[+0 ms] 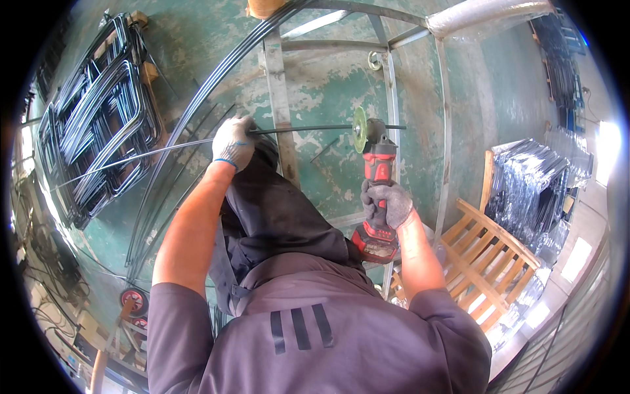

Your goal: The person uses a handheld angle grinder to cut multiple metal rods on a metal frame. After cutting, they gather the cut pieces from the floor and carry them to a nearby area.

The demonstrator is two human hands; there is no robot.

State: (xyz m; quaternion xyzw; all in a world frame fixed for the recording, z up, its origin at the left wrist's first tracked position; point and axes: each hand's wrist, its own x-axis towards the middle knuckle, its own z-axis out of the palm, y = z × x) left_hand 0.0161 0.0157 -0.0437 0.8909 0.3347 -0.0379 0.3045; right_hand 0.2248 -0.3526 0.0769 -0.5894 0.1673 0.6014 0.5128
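My left hand, in a whitish glove with a blue cuff edge, is closed around a long thin metal rod. The rod runs roughly level from the far left, through my fist, to just right of the grinder's head. In a grey glove, my right hand grips a red and black cordless angle grinder by its body, battery end toward me. Its green disc stands edge-on at the rod, near the right end. Whether disc and rod touch, or the disc spins, I cannot tell.
A bundle of long bent rods curves past my left hand. Ahead stands a metal frame with upright bars. Bent tube frames are piled at the left. On the right are a wooden slatted pallet and plastic-wrapped stock.
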